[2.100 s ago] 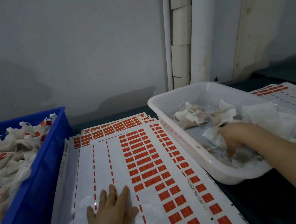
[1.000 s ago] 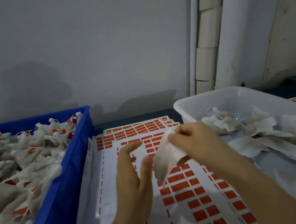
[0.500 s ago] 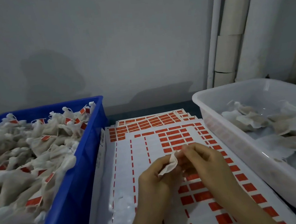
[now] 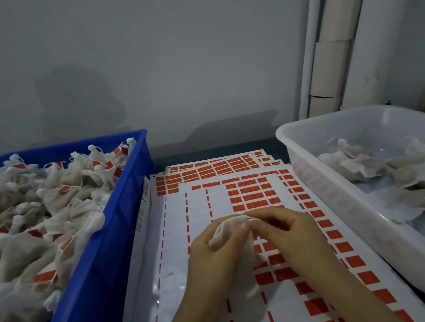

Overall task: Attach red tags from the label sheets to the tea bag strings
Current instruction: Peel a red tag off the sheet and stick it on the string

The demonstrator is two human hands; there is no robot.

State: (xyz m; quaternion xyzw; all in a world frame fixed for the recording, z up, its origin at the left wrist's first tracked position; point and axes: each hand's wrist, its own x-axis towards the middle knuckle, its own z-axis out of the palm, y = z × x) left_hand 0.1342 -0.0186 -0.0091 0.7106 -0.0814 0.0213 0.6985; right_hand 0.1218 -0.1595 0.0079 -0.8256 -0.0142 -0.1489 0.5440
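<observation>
Pretty far along from where I sit: the blue crate (image 4: pixel 99 264) is heaped with tagged bags (image 4: pixel 53 203), though the white tub (image 4: pixel 328 196) holds untagged bags (image 4: pixel 390 168) and the label sheets (image 4: pixel 198 214) have plenty of red tags (image 4: pixel 256 197). My left hand (image 4: pixel 216 255) and right hand (image 4: pixel 290 234) both pinch one tea bag (image 4: pixel 226 231) just above the top sheet. I can't make out its string. Crate and tub flank the sheets, nothing in the way

Packing workshop: blue bin (image 4: pixel 95 254) of tagged tea bags (image 4: pixel 42 220), label sheets (image 4: pixel 235 190)
</observation>
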